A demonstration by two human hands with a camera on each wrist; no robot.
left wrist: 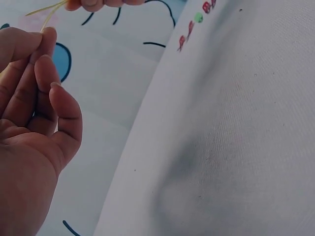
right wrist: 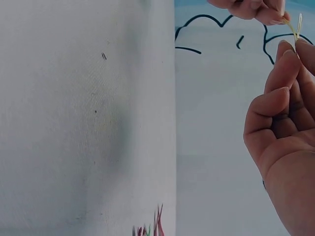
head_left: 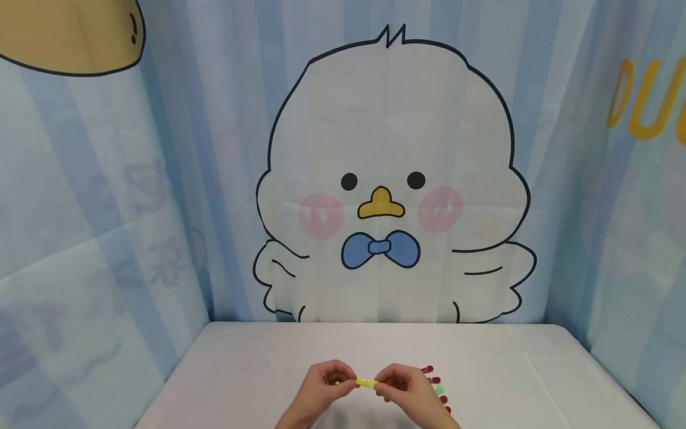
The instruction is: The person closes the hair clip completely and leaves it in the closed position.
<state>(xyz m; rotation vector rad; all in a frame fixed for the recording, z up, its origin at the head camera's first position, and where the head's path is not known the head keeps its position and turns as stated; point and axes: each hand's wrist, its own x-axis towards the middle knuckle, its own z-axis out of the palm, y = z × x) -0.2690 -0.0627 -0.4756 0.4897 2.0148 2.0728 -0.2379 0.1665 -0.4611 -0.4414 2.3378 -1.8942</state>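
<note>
A small yellow hair clip (head_left: 367, 383) is held level above the table between both hands. My left hand (head_left: 324, 386) pinches one end of it between thumb and fingertips. At the other end, the thumb and index finger of my right hand (head_left: 408, 390) grip it. Seen from the side in the left wrist view, the yellow clip (left wrist: 47, 15) spreads into two thin strips; the right wrist view also shows the clip's (right wrist: 299, 23) parts standing apart. Fingertips cover both its ends.
Several red hair clips (head_left: 435, 380) and a green one (head_left: 439, 389) lie in a row on the white table (head_left: 241, 363), just beyond my right hand and partly behind it. A blue-striped curtain (head_left: 230, 179) with a cartoon duck stands behind and at both sides.
</note>
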